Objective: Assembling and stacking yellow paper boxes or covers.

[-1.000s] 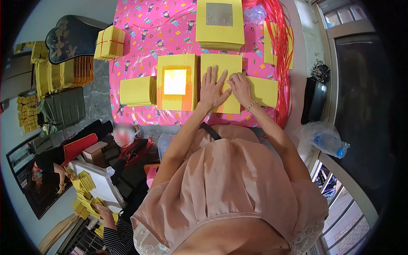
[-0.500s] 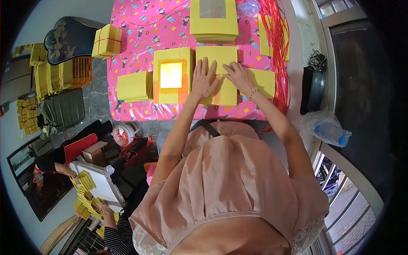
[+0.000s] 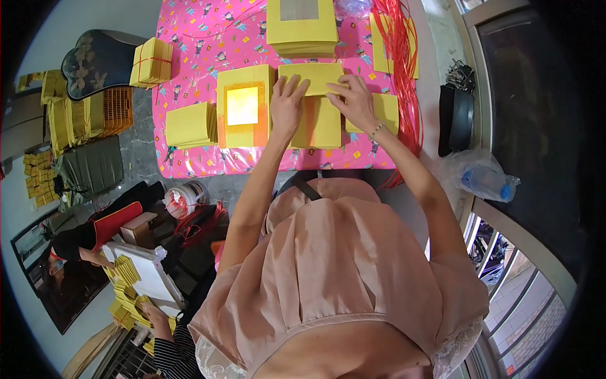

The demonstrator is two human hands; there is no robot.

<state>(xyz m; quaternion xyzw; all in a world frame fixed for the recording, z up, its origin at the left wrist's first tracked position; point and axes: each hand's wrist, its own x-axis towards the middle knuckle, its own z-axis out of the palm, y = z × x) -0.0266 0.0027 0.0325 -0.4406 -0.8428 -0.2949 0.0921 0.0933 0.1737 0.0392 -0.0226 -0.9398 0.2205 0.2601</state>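
Note:
A yellow paper sheet lies folded over the far half of a yellow paper stack that has an orange stripe. My left hand rests at the left side of this fold, fingers spread and fingertips on the paper. At the fold's right end is my right hand, fingers bent and apart, with fingertips touching the paper's edge. Just left of my left hand stands another yellow stack, its top sheet bearing a shiny gold square framed in orange.
Smaller yellow stacks flank the work. A thick yellow stack stands behind, beside red strings. The pink patterned tablecloth ends near my waist. At lower left, another person's hands handle yellow paper bundles.
The view has shifted slightly. My right fingers, flatter before, are now more bent at the fold's right edge. The folded sheet's near edge lies farther from me.

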